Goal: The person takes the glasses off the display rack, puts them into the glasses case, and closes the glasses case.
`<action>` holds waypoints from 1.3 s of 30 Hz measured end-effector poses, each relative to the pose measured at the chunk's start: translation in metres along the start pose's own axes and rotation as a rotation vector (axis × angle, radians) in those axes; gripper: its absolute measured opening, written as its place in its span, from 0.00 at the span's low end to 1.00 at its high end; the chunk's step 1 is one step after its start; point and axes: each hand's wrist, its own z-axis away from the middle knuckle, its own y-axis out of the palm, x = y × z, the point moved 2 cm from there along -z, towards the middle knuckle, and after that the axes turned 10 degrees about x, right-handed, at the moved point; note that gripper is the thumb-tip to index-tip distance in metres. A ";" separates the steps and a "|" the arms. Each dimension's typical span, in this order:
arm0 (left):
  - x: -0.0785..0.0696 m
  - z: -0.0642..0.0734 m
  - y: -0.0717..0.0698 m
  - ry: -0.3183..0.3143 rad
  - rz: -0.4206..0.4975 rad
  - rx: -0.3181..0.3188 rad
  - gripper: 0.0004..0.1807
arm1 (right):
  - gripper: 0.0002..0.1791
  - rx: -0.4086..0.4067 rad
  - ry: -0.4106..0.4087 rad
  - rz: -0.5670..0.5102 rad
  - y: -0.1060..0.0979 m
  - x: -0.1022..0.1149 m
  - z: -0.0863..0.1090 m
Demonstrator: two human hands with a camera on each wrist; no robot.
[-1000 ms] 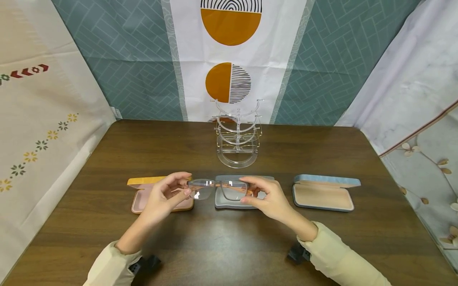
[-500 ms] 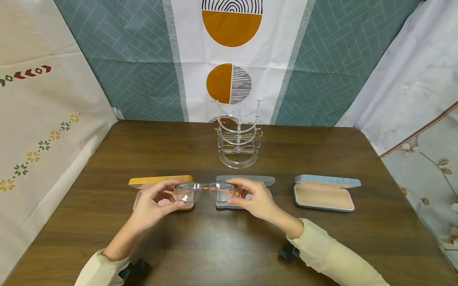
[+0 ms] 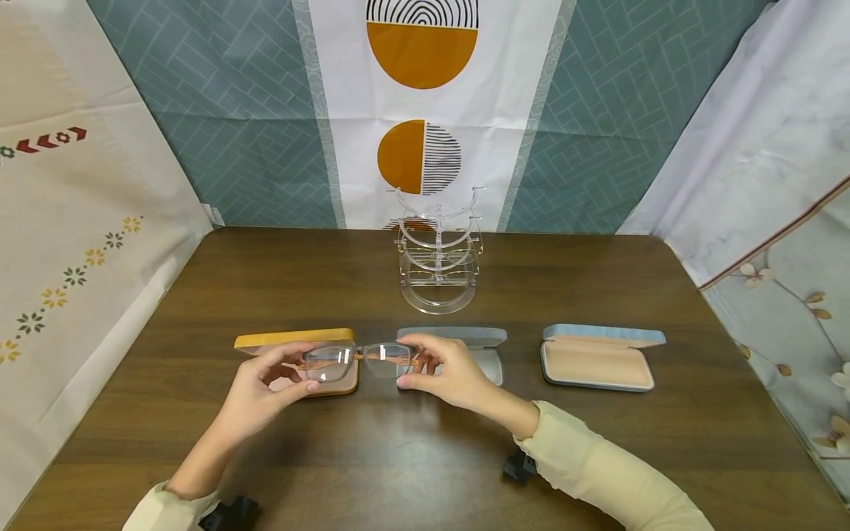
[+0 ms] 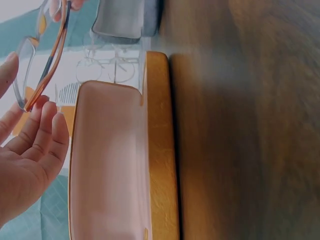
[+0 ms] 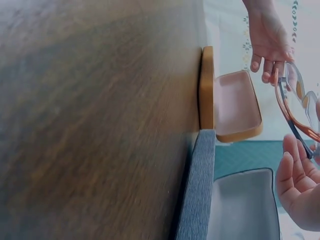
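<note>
Both hands hold one pair of eyeglasses (image 3: 388,359) with a clear grey frame and orange-and-dark folded temples. My left hand (image 3: 255,391) pinches the left end of the frame between thumb and fingers, while my right hand (image 3: 451,375) pinches the right end. The glasses hang above the table, in front of a yellow glasses case (image 3: 292,340) with a pink lining, which stands with its lid up. In the left wrist view the temples (image 4: 54,60) lie folded behind the lenses, and that case's pink inside (image 4: 107,165) is bare.
A grey open glasses case (image 3: 488,338) stands partly behind my right hand. Farther right is a blue open case (image 3: 598,361) with a beige lining. At the back, a clear display stand (image 3: 438,301) carries thin-framed glasses. Curtains of patterned cloth (image 3: 259,147) border the wooden table (image 3: 412,472).
Both hands have moved left together with the glasses, from in front of the grey case to in front of the yellow one. The cases and stand have stayed put.
</note>
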 end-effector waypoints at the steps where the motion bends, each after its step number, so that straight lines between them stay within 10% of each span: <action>1: 0.000 0.001 -0.001 -0.003 -0.006 -0.002 0.29 | 0.27 0.001 0.004 0.000 0.001 0.000 -0.001; 23: 0.006 0.016 -0.022 -0.245 -0.095 -0.028 0.25 | 0.22 0.024 0.049 -0.015 0.024 -0.006 -0.025; 39: 0.015 0.027 -0.038 -0.269 -0.176 -0.015 0.24 | 0.22 0.046 0.101 0.017 0.039 -0.005 -0.040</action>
